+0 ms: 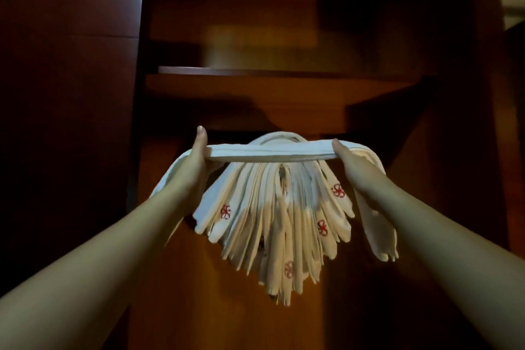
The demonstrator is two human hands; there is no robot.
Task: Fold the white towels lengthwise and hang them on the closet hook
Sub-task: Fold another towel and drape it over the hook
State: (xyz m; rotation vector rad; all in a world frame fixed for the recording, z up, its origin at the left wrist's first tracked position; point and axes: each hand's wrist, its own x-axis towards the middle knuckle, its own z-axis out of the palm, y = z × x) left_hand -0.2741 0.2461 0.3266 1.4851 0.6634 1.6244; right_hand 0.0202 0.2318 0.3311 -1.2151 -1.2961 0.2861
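The folded towel (270, 153) is being pinched taut between thumb and curled fingers of the left hand (196, 159) and the right hand (348, 163), its loose ends drooping outside each grip. It is being held level just before the hung towels (272, 216) inside the wooden closet (255, 99). Soft, light, limp cloth is being judged; it is best gripped near the middle fold

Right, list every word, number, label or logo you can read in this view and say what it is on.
No readable words or numbers anywhere.
Red embroidered pinwheel-like emblems, not letters, on the hung towels: four show, for example and.
The folded towel stretched between the left hand and right hand shows no marking.
The closet shelf and panels carry no labels.
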